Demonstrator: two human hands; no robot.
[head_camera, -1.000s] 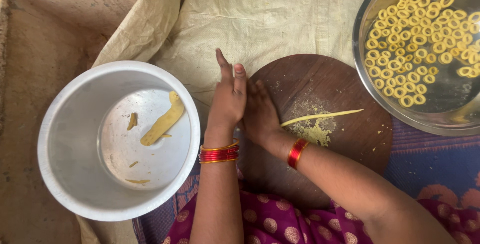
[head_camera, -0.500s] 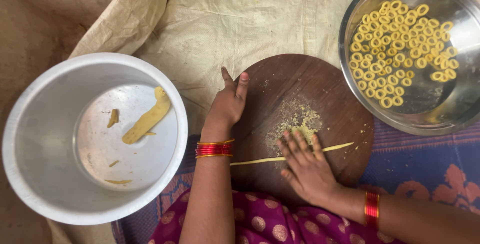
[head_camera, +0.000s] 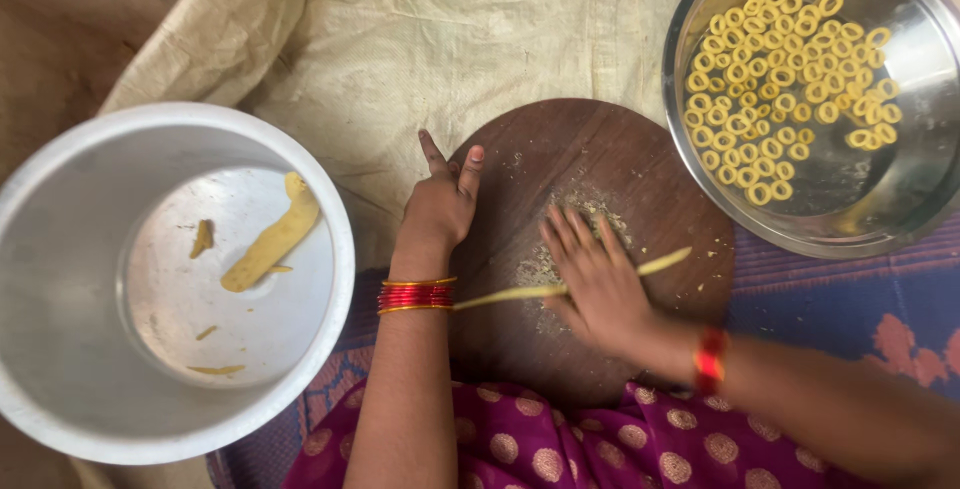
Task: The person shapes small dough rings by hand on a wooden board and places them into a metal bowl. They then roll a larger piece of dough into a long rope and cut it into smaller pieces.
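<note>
A round dark wooden board (head_camera: 600,159) lies in front of me with yellow crumbs on it. A thin rope of yellow dough (head_camera: 510,295) stretches across the board. My right hand (head_camera: 590,274) lies flat on top of the rope, fingers spread, palm pressing it. My left hand (head_camera: 443,199) rests at the board's left edge, fingers loosely bent with two pointing up, holding nothing. Red bangles circle both wrists.
A large white pot (head_camera: 60,279) at left holds a lump of yellow dough (head_camera: 272,236) and scraps. A steel bowl (head_camera: 900,199) at upper right contains several small dough rings (head_camera: 790,89). Beige sacking (head_camera: 450,29) covers the floor; a blue patterned cloth (head_camera: 850,299) lies at right.
My right hand moved from beside the left hand toward me and to the right, onto the dough rope. The rope now lies longer, across the board's lower half.
</note>
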